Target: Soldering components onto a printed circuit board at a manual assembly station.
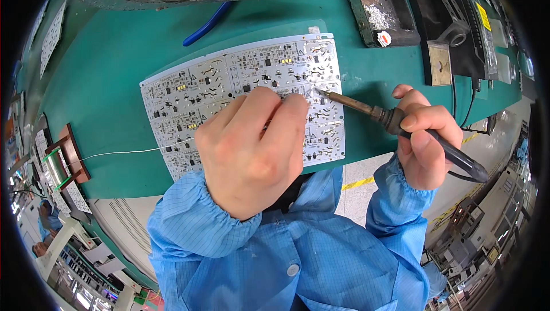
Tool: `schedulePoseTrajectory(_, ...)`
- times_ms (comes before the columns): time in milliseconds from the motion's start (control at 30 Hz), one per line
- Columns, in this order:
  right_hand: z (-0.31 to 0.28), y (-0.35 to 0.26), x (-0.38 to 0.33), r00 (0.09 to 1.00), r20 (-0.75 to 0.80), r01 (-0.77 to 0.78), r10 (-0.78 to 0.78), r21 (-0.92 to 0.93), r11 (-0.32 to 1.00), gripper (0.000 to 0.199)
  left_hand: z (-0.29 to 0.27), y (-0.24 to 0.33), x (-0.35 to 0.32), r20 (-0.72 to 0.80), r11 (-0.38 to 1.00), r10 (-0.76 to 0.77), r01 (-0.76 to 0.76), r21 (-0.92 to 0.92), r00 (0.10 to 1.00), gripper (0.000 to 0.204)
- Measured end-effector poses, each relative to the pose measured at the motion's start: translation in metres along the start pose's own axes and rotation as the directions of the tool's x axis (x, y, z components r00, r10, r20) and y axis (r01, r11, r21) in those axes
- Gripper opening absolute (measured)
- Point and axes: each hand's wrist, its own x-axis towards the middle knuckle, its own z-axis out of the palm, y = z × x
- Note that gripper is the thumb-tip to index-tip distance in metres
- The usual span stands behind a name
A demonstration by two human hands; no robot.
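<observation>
1. Green matte surface [114, 70] carries a white panel of circuit boards [240, 76], centre frame, lying flat. Panel is a grid of small repeated boards with dark components and silver pads; its lower middle is covered by the left hand.
2. Containers: dark rectangular tray [385, 18], upper right, holds grey-silver flaky residue, with a small white-and-red piece at its near corner. Just right of it, a black stand [458, 30] with a round opening; what is inside can't be made out.
3. Left hand [252, 145] rests on the panel, fingers curled together and pinched toward the board near the iron tip. The pinch point is hidden behind the knuckles, so I can't tell for certain what it holds. Thin silver solder wire [126, 152] runs from the spool [57, 168] at the left edge to under this hand.
4. Right hand [427, 139], right of centre, is clamped round the black handle of a soldering iron [389, 119]. Brownish metal shaft slants up-left; the tip touches or sits just over the panel's right part.
5. Blue plastic-handled tool [207, 23], upper middle, with its head cut off by a grey curved edge at the top.
6. Both sleeves are light blue checked fabric with elastic cuffs.
7. Frame rim is heavily bent; items at far left and far right are too distorted to identify.
</observation>
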Motion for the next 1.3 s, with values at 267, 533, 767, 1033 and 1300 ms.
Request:
schedulePoseTrajectory(267,0.004,0.003,-0.003,0.996,0.025,0.087,-0.086,-0.025,0.996,0.019,0.002,-0.002,0.002,-0.020,0.999,0.009,-0.010,-0.046,1.000,0.024)
schedulePoseTrajectory(533,0.006,0.002,-0.006,0.997,0.023,0.070,-0.069,-0.038,0.997,0.017,0.003,-0.002,0.002,-0.004,0.999,0.020,-0.020,-0.045,1.000,0.024)
schedulePoseTrajectory(767,0.006,0.001,0.001,0.995,0.040,0.096,-0.094,-0.047,0.994,0.016,0.003,-0.001,0.002,-0.016,0.999,0.015,-0.016,-0.033,1.000,0.024)
schedulePoseTrajectory(1033,0.011,0.004,0.000,0.974,-0.120,0.179,-0.192,-0.109,0.978,0.023,-0.023,0.004,0.003,-0.042,0.999,-0.033,0.032,-0.031,0.999,0.023)
schedulePoseTrajectory(1300,0.008,0.028,-0.007,0.985,-0.110,0.032,-0.132,-0.638,0.770,0.041,-0.049,-0.010,-0.006,-0.033,0.956,-0.290,0.288,-0.054,0.956,0.014)
